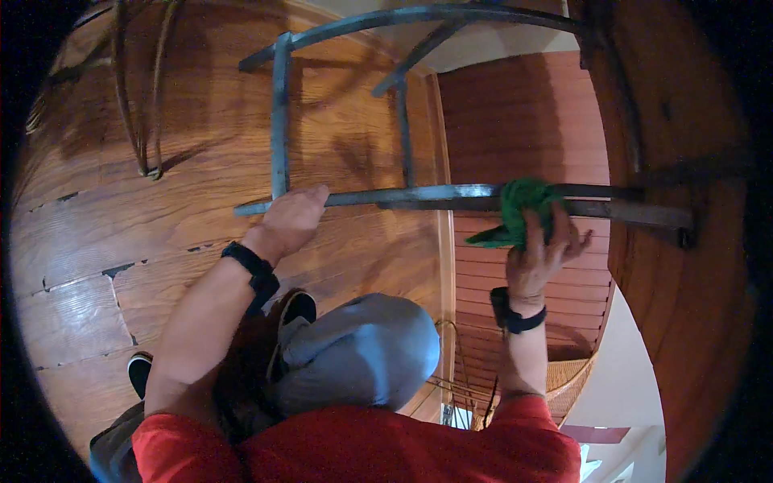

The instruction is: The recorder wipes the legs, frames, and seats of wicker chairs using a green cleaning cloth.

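In the head view, a dark metal frame of bars [416, 194] runs from the left up to a dark wooden surface [664, 302], probably a table. My left hand [296, 220] grips the frame near its left end, where a crossbar [281, 115] joins it; its fingertips are partly hidden. Farther along the same bar, my right hand [540, 247] holds a crumpled green cloth [524, 205] against the metal. A second dark bar [592, 209] lies close beside the first. The frame's curved opposite side [423, 15] crosses the top of the view.
Beneath me is a wood-patterned floor [169, 223] with chipped seams. Thin bent legs [142, 121] of some furniture stand at upper left. Reddish wall panelling [519, 121] rises beyond the baseboard [444, 241]. A woven wicker piece [567, 383] is by my right forearm, near my bent knee [374, 350].
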Motion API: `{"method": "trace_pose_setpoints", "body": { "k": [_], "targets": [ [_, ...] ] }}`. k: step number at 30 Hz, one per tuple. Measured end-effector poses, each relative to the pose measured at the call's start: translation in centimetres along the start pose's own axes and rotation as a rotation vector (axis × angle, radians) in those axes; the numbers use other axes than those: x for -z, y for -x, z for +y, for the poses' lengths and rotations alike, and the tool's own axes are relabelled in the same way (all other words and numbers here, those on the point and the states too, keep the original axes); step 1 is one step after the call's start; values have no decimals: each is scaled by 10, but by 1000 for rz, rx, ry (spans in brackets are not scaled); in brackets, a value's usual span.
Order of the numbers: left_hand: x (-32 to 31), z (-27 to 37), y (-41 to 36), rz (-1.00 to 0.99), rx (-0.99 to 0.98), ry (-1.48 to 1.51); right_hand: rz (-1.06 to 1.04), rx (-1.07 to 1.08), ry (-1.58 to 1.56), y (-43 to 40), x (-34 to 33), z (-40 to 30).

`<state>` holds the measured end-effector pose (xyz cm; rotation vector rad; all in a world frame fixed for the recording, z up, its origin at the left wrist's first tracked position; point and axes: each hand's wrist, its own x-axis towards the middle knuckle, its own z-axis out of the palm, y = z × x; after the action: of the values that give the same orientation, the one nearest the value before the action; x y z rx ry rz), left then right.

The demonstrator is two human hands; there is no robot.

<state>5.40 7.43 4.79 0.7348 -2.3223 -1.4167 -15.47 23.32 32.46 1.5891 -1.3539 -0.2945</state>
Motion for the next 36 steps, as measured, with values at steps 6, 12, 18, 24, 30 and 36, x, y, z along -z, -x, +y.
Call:
{"method": "trace_pose_setpoints", "body": {
  "k": [6, 12, 18, 24, 30, 36],
  "targets": [
    [1, 6, 1, 39, 19, -119, 308, -189, 243, -73, 49, 37],
    [-1, 6, -1, -5, 12, -158, 169, -132, 181, -46, 37, 23],
    [-19, -10, -6, 161, -96, -166, 383, -193, -36, -57, 42, 25],
    [-2, 1, -2, -10, 26, -186, 326, -117, 49, -37, 5, 12],
    [-18, -14, -4, 64, -87, -168, -44, -170, -240, 71, -65, -42],
    [-27, -20, -4, 218, -233, -90, -230, -143, -375, 94, -100, -65]
  ]
}}
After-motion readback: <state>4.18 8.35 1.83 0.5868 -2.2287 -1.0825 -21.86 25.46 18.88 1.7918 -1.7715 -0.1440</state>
